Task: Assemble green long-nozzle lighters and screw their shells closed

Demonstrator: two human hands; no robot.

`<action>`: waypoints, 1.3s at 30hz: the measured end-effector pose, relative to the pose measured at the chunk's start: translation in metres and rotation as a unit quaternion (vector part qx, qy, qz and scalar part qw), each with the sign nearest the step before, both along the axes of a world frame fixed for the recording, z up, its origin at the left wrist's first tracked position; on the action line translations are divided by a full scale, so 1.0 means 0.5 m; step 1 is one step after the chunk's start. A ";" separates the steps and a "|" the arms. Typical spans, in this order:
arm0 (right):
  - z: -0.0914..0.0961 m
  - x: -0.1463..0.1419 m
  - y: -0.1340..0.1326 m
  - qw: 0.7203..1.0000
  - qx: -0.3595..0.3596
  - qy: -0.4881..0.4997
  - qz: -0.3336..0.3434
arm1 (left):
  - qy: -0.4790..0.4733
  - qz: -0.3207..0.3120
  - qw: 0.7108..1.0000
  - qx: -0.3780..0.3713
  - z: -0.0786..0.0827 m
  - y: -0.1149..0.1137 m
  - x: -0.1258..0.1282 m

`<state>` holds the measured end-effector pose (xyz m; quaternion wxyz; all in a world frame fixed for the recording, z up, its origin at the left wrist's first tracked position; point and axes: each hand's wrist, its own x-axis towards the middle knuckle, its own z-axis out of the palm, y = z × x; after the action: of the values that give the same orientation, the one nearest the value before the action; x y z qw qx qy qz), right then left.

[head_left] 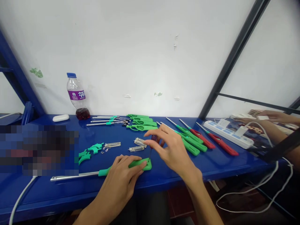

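Note:
A long-necked green gas lighter (148,167) lies flat near the table's front edge, its metal tube pointing left. My left hand (124,173) is closed over its handle and presses it to the table. In my right hand (172,148) is a small screwdriver (154,137) with a dark handle, pinched between thumb and fingers. Its thin shaft stands nearly upright, with the tip at a hole near the handle's right end. Clear fuel tanks (136,148) lie just behind the hands. Green triggers (95,148) and tiny metal parts are to the left.
Green handle shells (142,127) and metal tubes with wires (100,123) lie at the back. Several green and red lighters (221,143) rest on the right beside a white power strip (228,134). A drink bottle (77,98) stands back left. A co-worker's arm (276,117) shows far right.

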<state>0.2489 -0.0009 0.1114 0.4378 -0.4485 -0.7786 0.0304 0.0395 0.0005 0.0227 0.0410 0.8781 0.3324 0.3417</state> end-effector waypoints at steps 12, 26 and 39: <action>0.001 0.021 0.011 0.998 -0.029 0.050 0.029 | 0.007 0.006 1.000 0.003 -0.002 -0.002 0.001; -0.050 0.126 0.064 0.970 -0.126 -0.105 -0.182 | 0.053 0.013 0.998 0.032 0.003 0.002 -0.001; 0.009 0.047 0.000 0.951 -0.275 -0.057 0.133 | 0.069 -0.023 0.991 0.108 0.045 -0.031 -0.021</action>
<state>0.2726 -0.0008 0.1161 0.2447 -0.4449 -0.8163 0.2755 0.0289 -0.0152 0.0451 -0.0692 0.9063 0.2747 0.3137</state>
